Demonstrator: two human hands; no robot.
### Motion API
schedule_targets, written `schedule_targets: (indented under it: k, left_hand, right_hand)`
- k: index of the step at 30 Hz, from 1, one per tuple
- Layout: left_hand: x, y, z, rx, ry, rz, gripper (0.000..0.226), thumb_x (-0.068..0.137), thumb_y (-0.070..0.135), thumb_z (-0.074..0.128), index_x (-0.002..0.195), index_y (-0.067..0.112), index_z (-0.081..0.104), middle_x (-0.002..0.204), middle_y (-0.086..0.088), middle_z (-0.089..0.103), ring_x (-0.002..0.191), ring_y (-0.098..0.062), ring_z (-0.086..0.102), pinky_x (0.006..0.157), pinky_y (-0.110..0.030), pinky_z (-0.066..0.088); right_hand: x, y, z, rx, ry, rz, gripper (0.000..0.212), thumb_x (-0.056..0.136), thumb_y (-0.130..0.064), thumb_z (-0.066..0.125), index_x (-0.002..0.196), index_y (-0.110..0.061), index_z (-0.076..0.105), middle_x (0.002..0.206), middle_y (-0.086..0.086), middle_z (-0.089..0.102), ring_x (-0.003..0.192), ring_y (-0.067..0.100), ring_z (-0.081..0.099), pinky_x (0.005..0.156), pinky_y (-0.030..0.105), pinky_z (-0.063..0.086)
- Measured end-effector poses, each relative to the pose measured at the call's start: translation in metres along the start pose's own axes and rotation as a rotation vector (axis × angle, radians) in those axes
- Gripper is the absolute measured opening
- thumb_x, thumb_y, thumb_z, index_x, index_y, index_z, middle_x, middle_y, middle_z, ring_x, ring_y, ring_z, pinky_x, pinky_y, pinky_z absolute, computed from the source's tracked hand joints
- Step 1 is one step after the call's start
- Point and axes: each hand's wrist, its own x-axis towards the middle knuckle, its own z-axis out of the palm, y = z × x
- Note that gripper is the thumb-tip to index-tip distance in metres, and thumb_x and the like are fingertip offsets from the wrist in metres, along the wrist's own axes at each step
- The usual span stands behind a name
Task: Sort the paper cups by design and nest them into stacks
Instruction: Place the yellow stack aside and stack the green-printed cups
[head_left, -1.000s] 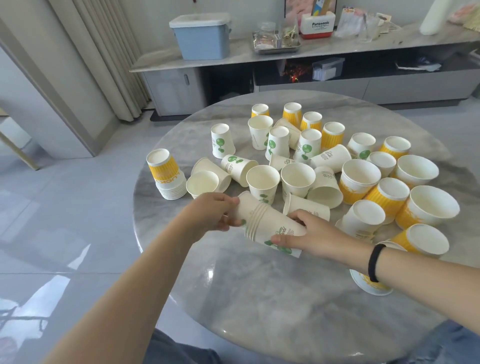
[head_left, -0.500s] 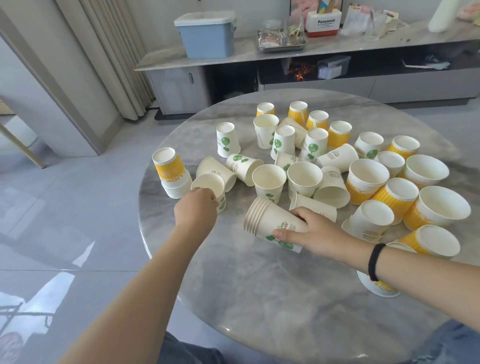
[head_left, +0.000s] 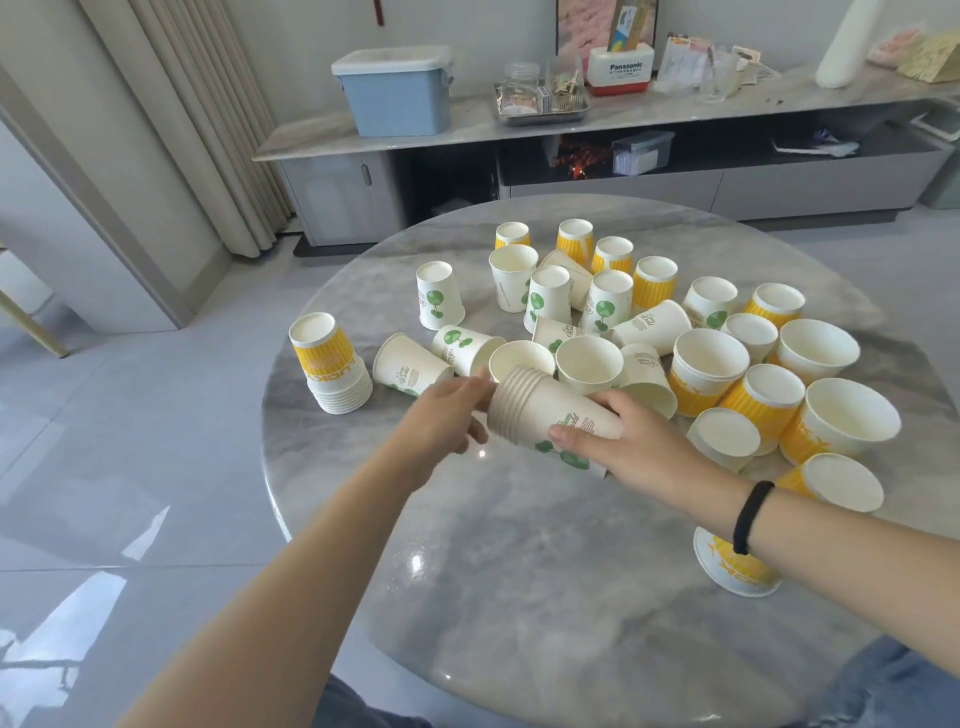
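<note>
A nested stack of white cups with green tree prints (head_left: 550, 415) lies on its side above the round marble table (head_left: 519, 571), mouths facing left. My right hand (head_left: 623, 441) grips its closed end. My left hand (head_left: 441, 415) cups the open end, thumb over the rims and fingers under them. A nested stack of yellow-banded cups (head_left: 332, 364) stands upside down at the table's left edge. Loose green-tree cups stand or lie behind the hands, one upside down (head_left: 439, 296) and one on its side (head_left: 408, 366). Loose yellow cups (head_left: 769, 395) crowd the right side.
Wider yellow-printed paper cups (head_left: 841, 415) stand at the far right. One yellow cup (head_left: 727, 566) lies under my right forearm. Beyond the table a low sideboard (head_left: 467, 119) carries a blue bin (head_left: 395, 91) and clutter. The table's near half is bare marble.
My left hand reached left to an upright cup near the yellow stack, then came back to the mouth of the green-tree stack. That cup is gone from its spot. The stack has lifted slightly.
</note>
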Motion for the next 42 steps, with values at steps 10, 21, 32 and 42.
schedule_targets:
  k: [10,21,32,42]
  left_hand:
    - [0.036,-0.022,0.011,0.777,0.183,0.37,0.013,0.091,0.019,0.055,0.093,0.012,0.066,0.101,-0.004,0.06,0.095,-0.025,0.053,0.075,-0.029,0.04]
    - [0.02,-0.006,-0.01,-0.308,-0.047,-0.074,0.026,0.097,0.019,0.047,0.071,0.016,0.048,0.064,0.002,0.038,0.053,-0.011,0.038,0.042,-0.015,0.025]
    - [0.049,-0.007,-0.026,0.694,0.557,0.119,0.043,0.092,0.015,0.042,0.135,0.009,0.041,0.15,-0.012,0.025,0.118,-0.035,0.05,0.085,-0.04,0.043]
    - [0.067,-0.021,-0.047,0.541,0.511,-0.02,0.035,0.093,0.017,0.05,0.126,0.009,0.047,0.134,-0.019,0.036,0.085,-0.032,0.05,0.077,-0.03,0.036]
  right_hand:
    - [-0.004,0.01,-0.015,-0.009,0.044,0.082,0.047,0.073,-0.05,0.07,0.107,-0.022,0.055,0.088,-0.008,0.063,0.068,0.009,0.057,0.061,0.024,0.043]
    - [0.007,0.003,0.0,0.021,0.018,0.037,0.046,0.074,-0.05,0.069,0.107,-0.022,0.054,0.091,-0.007,0.065,0.073,0.011,0.061,0.064,0.028,0.048]
    - [0.023,0.001,0.018,0.122,0.044,0.011,0.046,0.073,-0.046,0.072,0.108,-0.024,0.052,0.097,-0.009,0.065,0.086,0.007,0.062,0.072,0.026,0.048]
    - [0.023,0.006,0.023,0.173,0.02,-0.012,0.046,0.074,-0.043,0.073,0.111,-0.025,0.052,0.105,-0.01,0.063,0.096,0.006,0.061,0.082,0.029,0.051]
